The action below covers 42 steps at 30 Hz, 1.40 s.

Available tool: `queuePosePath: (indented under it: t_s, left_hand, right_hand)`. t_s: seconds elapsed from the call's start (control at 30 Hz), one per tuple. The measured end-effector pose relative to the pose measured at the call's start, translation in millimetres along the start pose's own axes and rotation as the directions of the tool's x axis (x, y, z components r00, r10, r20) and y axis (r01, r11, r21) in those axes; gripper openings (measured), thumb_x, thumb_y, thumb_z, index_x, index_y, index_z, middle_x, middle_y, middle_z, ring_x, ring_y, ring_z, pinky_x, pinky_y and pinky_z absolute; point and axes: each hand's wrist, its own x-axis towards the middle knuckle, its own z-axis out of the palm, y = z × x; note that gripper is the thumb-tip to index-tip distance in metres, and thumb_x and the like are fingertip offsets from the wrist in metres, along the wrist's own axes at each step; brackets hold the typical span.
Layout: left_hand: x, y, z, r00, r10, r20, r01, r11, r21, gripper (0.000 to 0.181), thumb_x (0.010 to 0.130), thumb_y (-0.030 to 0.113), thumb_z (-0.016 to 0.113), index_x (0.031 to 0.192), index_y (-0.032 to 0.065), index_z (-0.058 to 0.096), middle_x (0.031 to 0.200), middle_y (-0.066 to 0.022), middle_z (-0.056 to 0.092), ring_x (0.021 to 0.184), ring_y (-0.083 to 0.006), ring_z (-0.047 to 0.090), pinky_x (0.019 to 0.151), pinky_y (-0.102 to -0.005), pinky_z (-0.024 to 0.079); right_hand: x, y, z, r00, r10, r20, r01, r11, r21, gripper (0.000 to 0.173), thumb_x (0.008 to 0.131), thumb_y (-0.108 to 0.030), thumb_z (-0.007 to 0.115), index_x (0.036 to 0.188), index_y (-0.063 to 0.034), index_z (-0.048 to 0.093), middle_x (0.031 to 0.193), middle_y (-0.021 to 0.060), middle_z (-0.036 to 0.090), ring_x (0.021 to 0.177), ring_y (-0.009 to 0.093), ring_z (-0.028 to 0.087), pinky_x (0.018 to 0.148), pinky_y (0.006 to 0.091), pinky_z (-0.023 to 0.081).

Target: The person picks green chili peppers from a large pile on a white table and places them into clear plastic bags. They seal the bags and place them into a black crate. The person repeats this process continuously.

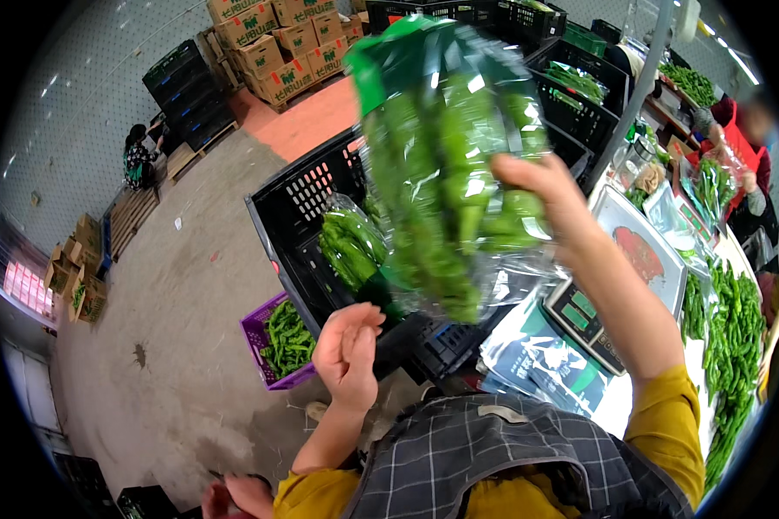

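Note:
My right hand [542,194] grips a clear plastic bag of long green peppers [428,175] with its thumb across the front. The bag is lifted high over a black plastic crate [272,227], partly blurred, with a green printed band at its top end. Lower down, my left hand [347,353] hovers by the crate's near side, loosely curled and holding nothing visible. Another bagged bunch of green peppers [350,246] lies inside the crate. Right of the crate, a digital scale [642,250] and a stack of printed plastic bags [539,357] rest on the white table.
A purple crate of green peppers [285,340] stands on the floor. Loose peppers [733,344] are heaped along the table's right side. A metal pole [636,91] rises beside the scale. A co-worker [743,156] handles a bag across the table; another person's hands [240,496] show at lower left.

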Motion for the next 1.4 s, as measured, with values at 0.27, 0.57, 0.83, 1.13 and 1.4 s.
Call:
queuePosePath:
  t_s: [0.27,0.57,0.83,1.13,1.4]
  left_hand:
    - [24,-3,-38,0.993,0.093,-0.075,-0.080,0.984,0.157,0.019,0.082,-0.005,0.047,0.098,-0.0045,0.057,0.096,-0.0136,0.057,0.080,-0.0167,0.057,0.068,-0.0243,0.046]
    - [64,-13,-55,0.984,-0.133,0.116,0.057,0.863,0.502,0.019,0.078,-0.005,0.054,0.096,-0.0017,0.061,0.096,-0.0112,0.059,0.081,-0.0159,0.057,0.068,-0.0237,0.045]
    - [145,-47,-40,0.650,-0.274,0.709,-0.488,0.564,0.666,0.021,0.075,0.009,0.061,0.095,0.0012,0.062,0.098,-0.0124,0.062,0.095,-0.0289,0.057,0.087,-0.0376,0.042]
    - [177,-95,-52,0.449,-0.772,0.449,-0.611,0.101,0.785,0.039,0.073,0.036,0.067,0.100,0.0082,0.065,0.095,-0.0086,0.064,0.101,-0.0241,0.055,0.104,-0.0459,0.025]
    - [177,-93,-41,0.393,-0.824,0.408,-0.661,0.056,0.748,0.031,0.073,0.036,0.065,0.086,0.0078,0.069,0.087,-0.0078,0.064,0.099,-0.0248,0.055,0.105,-0.0507,0.021]
  right_hand:
    - [98,134,76,0.924,0.291,0.249,-0.271,0.956,-0.110,0.034,0.077,-0.010,0.062,0.108,0.0009,0.051,0.093,0.0101,0.062,0.074,0.018,0.061,0.066,0.0309,0.050]
    - [97,174,92,0.719,0.626,0.303,0.133,0.304,-0.943,0.069,0.076,-0.058,0.053,0.103,0.0062,0.052,0.095,0.0208,0.062,0.091,0.034,0.061,0.077,0.0418,0.047]
    - [140,155,31,0.926,0.317,0.204,0.054,0.423,-0.904,0.036,0.079,-0.042,0.055,0.083,-0.0075,0.066,0.083,0.0128,0.066,0.083,0.028,0.062,0.074,0.0382,0.049]
    - [159,155,-5,0.950,0.307,-0.055,-0.119,0.194,-0.974,0.040,0.078,-0.039,0.055,0.092,-0.0026,0.064,0.100,0.0186,0.062,0.095,0.032,0.060,0.081,0.0396,0.048]
    - [154,166,-5,0.851,0.520,0.074,-0.061,0.237,-0.970,0.073,0.076,-0.044,0.058,0.122,0.0098,0.039,0.118,0.0272,0.052,0.110,0.032,0.052,0.091,0.0366,0.042]
